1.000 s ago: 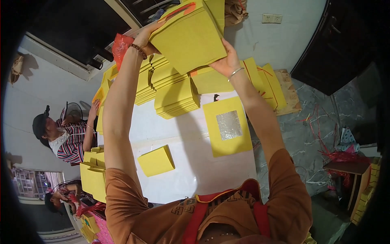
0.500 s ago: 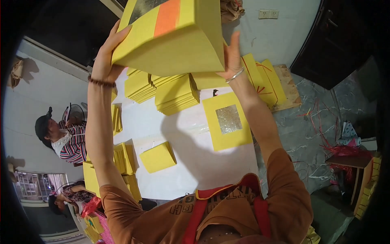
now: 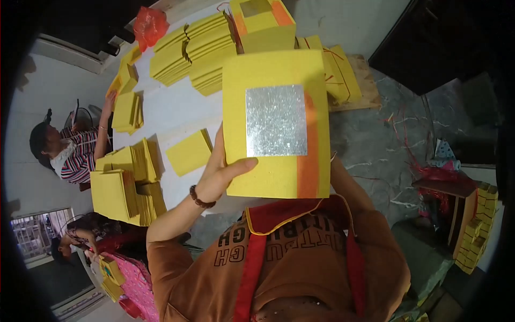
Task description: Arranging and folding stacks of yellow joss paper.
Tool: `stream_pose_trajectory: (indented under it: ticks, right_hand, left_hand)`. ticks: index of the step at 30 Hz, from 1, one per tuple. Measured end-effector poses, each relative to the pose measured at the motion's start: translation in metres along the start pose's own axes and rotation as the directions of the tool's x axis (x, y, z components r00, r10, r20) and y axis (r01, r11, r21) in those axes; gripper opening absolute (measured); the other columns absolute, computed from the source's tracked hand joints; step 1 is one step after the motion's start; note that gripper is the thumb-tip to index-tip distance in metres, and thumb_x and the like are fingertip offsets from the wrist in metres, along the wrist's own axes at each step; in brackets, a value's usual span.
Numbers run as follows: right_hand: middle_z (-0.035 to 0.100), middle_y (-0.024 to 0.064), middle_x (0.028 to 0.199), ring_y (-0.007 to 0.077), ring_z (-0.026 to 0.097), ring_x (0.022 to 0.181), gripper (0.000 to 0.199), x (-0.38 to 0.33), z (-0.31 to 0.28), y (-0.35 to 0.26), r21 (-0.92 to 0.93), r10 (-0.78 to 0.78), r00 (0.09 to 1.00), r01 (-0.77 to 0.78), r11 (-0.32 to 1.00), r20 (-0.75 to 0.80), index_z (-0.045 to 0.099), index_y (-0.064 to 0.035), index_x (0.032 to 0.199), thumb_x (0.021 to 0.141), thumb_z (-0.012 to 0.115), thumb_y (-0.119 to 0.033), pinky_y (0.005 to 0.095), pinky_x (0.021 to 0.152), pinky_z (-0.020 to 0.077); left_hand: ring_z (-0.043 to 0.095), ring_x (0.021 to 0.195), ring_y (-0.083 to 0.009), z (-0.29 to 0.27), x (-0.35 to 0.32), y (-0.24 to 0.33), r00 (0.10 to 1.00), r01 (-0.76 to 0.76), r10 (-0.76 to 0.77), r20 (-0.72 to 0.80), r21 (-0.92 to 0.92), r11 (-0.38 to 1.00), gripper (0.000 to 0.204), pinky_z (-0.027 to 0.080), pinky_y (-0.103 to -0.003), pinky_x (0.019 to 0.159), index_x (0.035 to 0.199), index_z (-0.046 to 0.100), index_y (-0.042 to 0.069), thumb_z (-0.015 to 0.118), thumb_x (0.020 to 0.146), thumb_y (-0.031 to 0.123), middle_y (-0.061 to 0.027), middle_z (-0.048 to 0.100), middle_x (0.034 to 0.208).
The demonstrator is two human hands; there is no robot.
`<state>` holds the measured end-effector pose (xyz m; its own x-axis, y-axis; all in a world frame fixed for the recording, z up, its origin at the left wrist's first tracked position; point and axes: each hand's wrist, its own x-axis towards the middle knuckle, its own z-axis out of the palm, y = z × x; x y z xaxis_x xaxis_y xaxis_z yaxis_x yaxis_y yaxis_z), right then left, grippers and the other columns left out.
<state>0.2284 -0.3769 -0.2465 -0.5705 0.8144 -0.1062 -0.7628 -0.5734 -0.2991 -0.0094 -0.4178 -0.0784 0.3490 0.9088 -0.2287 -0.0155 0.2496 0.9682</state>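
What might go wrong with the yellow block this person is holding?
The left hand has its thumb close to the silver square and might scuff it. The right hand is hidden by the yellow block, so a weak grip there could go unseen. Swung leftward, the block may knock the lone yellow packet on the table.

Crumpled red plastic bag (image 3: 151, 28), dark door (image 3: 410, 48), grey marbled floor (image 3: 394, 142), pink cloth (image 3: 138, 276) at lower left

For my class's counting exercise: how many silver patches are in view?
2. One silver patch is on the bundle in the left hand; another patch is on the yellow block near the picture's top edge. More may be hidden.
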Motion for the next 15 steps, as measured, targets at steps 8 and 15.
stream_pose_trajectory:
  ticks: [8, 15]
  right_hand:
    - [0.055, 0.0041, 0.116, 0.0171, 0.055, 0.103, 0.057, -0.034, -0.014, 0.04, -0.108, 0.006, 0.972, -0.032, 0.994, -0.236, 0.044, -0.0087, 0.127, 0.091, 0.037, -0.053, 0.032, 0.086, 0.0475]
    - [0.058, 0.0025, 0.11, 0.015, 0.056, 0.097, 0.051, -0.058, -0.029, 0.074, -0.171, 0.014, 0.899, -0.099, 0.98, -0.438, 0.048, -0.0076, 0.122, 0.093, 0.037, -0.049, 0.0288, 0.083, 0.0479]
  left_hand:
    - [0.029, 0.128, -0.0224, 0.016, -0.05, -0.071, 0.994, 0.094, -0.098, -0.055, -0.078, 0.993, 0.088, 0.026, -0.034, 0.104, 0.142, 0.005, 0.004, 0.063, 0.076, 0.003, -0.0131, 0.028, 0.138]
    - [0.036, 0.123, -0.0227, 0.009, -0.054, -0.117, 0.979, 0.152, -0.177, -0.097, -0.221, 0.963, 0.082, 0.031, -0.034, 0.101, 0.14, 0.012, 0.003, 0.063, 0.075, 0.001, -0.0134, 0.035, 0.133]
